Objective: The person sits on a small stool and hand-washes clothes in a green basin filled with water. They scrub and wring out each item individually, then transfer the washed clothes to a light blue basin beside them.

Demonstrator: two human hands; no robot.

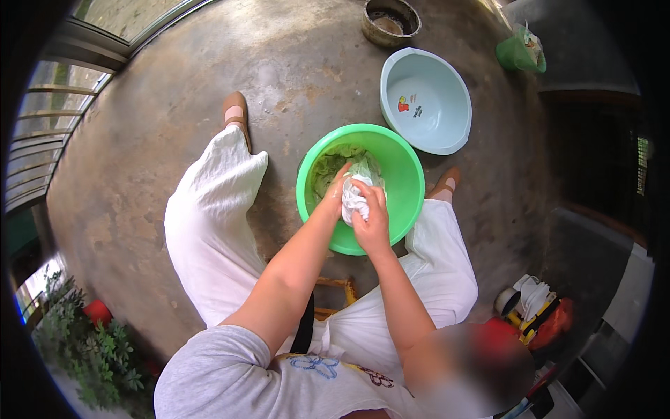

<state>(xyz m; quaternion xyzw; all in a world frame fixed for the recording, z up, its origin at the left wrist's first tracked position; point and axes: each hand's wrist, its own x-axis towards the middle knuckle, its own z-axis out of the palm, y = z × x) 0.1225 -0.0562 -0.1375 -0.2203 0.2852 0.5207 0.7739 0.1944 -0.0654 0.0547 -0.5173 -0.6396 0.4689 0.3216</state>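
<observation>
A wet white cloth (354, 201) is bunched up between my two hands over the bright green basin (405, 188). My left hand (338, 188) presses against the cloth's left side, its fingers pointing up and away from me. From the right, my right hand (372, 220) curls its fingers around the same bundle. Beneath and beyond the hands, more soaked pale fabric (326, 171) lies in water on the basin's left side. The lower part of the bundle is partly hidden by my fingers.
A pale blue basin (436, 105) stands just beyond the green one, with a dark metal pot (391, 21) farther off. At the far right is a green bin (515, 54). Leafy plants (87, 349) stand at the near left. My legs flank the green basin.
</observation>
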